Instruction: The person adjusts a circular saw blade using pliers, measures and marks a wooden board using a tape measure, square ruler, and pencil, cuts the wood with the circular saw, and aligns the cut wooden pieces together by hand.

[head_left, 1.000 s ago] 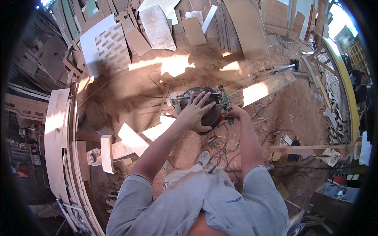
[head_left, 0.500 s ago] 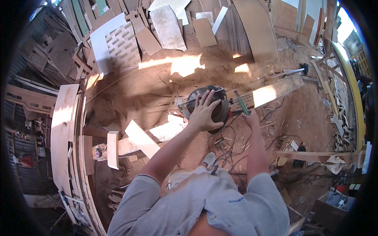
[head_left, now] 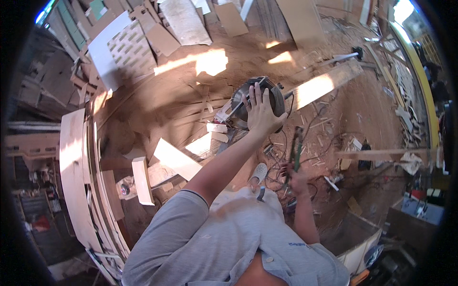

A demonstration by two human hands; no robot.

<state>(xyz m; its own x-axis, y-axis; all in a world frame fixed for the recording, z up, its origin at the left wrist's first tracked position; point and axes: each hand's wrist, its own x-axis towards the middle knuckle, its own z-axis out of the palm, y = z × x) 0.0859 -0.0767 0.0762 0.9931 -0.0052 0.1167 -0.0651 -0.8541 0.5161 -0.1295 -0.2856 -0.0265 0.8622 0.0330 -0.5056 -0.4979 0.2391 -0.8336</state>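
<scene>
My left hand (head_left: 261,114) is spread over the round dark body of a power saw (head_left: 275,95), fingers apart and resting on it. The saw lies tilted beside a long plank (head_left: 336,81), with pale offcuts (head_left: 217,127) below its left end. My right hand (head_left: 297,182), blurred, is lower down by my right leg, closed on a long green-and-dark tool (head_left: 296,152) that points upward, apart from the saw. What kind of tool it is, I cannot make out.
Curved boards (head_left: 71,162) stand along the left. Sheet panels (head_left: 186,19) lean at the back. Dark cables (head_left: 310,124) and wood scraps litter the sawdust-covered ground. A long yellow piece (head_left: 422,90) runs down the right, and a wooden bar (head_left: 381,153) crosses at lower right.
My right hand has left the saw's right side and moved down toward my body with the green tool. My left hand and the saw have shifted up and slightly right.
</scene>
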